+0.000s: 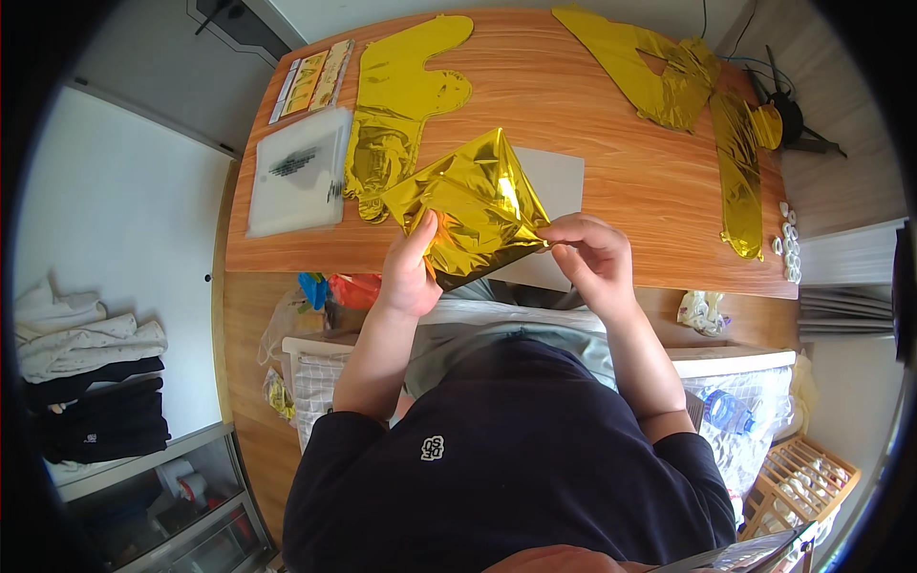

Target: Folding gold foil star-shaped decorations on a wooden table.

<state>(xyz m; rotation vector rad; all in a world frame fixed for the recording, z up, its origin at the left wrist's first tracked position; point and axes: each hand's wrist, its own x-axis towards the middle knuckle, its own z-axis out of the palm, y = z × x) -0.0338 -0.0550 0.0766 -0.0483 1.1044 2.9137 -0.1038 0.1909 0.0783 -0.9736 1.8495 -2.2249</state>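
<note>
Over the near edge of the table I hold a folded, shiny gold foil balloon (478, 205) in both hands. My left hand (413, 272) is closed on its left side, with the thumb pressed on top and an orange strip showing beside it. At its right corner, my right hand (597, 258) pinches the foil between thumb and fingertips. Behind it, a pale grey sheet (559, 177) lies flat on the wood. Left of it, another flat gold foil balloon (396, 86) with rounded lobes is spread out.
On the wooden table (535, 86), more gold foil balloons (659, 81) lie far right. Clear plastic bags (298, 172) and printed packets (310, 81) are at left. Small white rings (789, 244) line the right edge near a black stand (788, 115). Lined bins (735, 392) stand below.
</note>
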